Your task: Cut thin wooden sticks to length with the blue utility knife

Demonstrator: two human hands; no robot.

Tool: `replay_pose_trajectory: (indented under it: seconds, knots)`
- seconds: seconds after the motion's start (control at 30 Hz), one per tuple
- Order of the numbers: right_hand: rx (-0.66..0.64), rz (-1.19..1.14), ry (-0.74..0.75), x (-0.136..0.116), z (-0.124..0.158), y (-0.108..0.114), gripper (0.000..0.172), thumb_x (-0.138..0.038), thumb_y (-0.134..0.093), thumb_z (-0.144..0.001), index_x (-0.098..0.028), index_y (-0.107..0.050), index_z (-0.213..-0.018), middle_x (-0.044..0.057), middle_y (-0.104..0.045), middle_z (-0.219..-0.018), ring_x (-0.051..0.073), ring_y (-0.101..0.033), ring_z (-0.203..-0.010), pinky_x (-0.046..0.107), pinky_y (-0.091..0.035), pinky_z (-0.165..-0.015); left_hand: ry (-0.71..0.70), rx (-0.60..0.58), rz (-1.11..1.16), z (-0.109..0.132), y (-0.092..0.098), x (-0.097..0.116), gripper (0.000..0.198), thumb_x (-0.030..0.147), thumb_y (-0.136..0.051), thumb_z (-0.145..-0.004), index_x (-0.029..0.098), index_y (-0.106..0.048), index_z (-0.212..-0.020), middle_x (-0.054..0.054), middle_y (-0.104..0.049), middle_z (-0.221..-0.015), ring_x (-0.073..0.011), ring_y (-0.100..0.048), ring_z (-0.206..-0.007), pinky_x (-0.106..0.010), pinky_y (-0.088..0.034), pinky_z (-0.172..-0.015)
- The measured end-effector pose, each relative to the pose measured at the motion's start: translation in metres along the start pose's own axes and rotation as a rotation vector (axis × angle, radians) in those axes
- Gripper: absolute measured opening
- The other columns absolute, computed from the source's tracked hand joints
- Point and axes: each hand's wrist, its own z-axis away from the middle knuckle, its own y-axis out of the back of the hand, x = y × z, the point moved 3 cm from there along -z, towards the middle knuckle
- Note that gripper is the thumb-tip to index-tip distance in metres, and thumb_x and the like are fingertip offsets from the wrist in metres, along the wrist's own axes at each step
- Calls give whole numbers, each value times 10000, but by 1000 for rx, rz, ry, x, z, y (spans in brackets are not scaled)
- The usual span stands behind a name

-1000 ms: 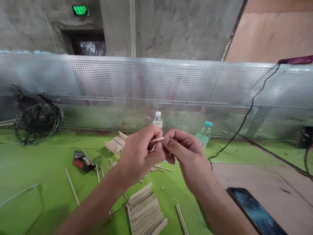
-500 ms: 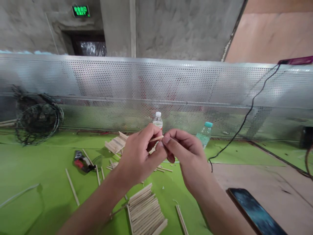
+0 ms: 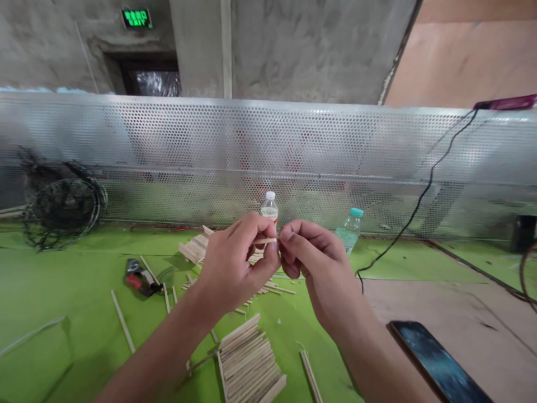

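In my left hand (image 3: 241, 263), thumb and fingers close on a thin wooden stick (image 3: 265, 241), its pale end pointing right. Just beside that end, my right hand (image 3: 316, 254) is closed in a pinch; whatever lies between its fingertips is too small to make out. Below the hands lies a panel of wooden sticks (image 3: 249, 361) set side by side, with thicker strips along its edges. A second stick panel (image 3: 195, 248) sits behind my left hand, partly hidden by it. Loose cut sticks (image 3: 277, 288) are scattered under the hands.
Red-and-grey cutters (image 3: 141, 278) lie at left among loose sticks. A white-capped bottle (image 3: 269, 207) and a teal-capped bottle (image 3: 350, 229) stand behind the hands. A phone (image 3: 438, 361) lies at right, near a black cable (image 3: 413, 218). Perforated metal sheeting (image 3: 201, 145) runs along the back.
My hands have drawn slightly apart, leaving a small gap between the fingertips. The stick in my left hand now lies more level. The view has shifted slightly.
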Motion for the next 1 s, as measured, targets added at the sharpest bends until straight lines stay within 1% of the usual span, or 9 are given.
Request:
replay_pose_trajectory:
  seconds: [0.13,0.3,0.43,0.53,0.7,0.8,1.0]
  knots:
    - [1,-5,-13,-1,-1,0,206,-310,-684,-884,-210,-616,-717,-49,-470,-549,98,-377,-522,271,-276,-510,13,-17,-11,1,0,-1,178,71,-597,-852,214,-539,-941,79,-579,-741,-22,-482,-559,-138,-395,-518]
    - [24,5,-16,-4,-1,2,148,-270,-688,-838,-209,-642,-711,-51,-463,-545,97,-373,-523,266,-269,-507,10,-12,-9,1,-2,-2,170,66,-586,-846,216,-544,-916,65,-610,-754,-35,-473,-553,-156,-394,-513]
    - [25,-4,-33,-4,-1,3,132,-282,-703,-822,-211,-663,-718,-50,-470,-543,96,-382,-521,265,-276,-508,-14,-14,-41,2,-3,-5,142,92,-596,-862,214,-550,-918,55,-610,-758,-44,-457,-558,-165,-386,-514]
    - [37,24,-44,-4,-1,3,154,-294,-715,-808,-212,-656,-692,-50,-464,-532,95,-369,-513,268,-260,-497,-52,-7,-57,3,-5,-8,131,100,-595,-866,212,-542,-908,64,-577,-729,-44,-430,-546,-168,-355,-500]
    - [49,107,-49,-4,-2,3,190,-308,-710,-797,-210,-637,-651,-56,-433,-486,88,-320,-487,273,-209,-477,-37,-45,-38,5,-7,-15,151,107,-594,-844,218,-498,-884,86,-506,-674,-50,-399,-544,-177,-314,-498]
    - [41,118,-56,-3,-2,2,189,-300,-697,-795,-208,-626,-646,-56,-432,-484,87,-326,-489,274,-208,-480,-37,-35,-29,7,-7,-18,163,115,-595,-834,221,-475,-865,83,-485,-679,-55,-388,-559,-188,-315,-519]
    - [-6,122,-52,-2,-1,-2,185,-317,-689,-807,-204,-632,-671,-55,-453,-511,88,-343,-498,277,-220,-481,-31,13,47,8,-9,-17,131,192,-573,-877,223,-453,-832,71,-438,-672,-70,-359,-554,-214,-303,-510]
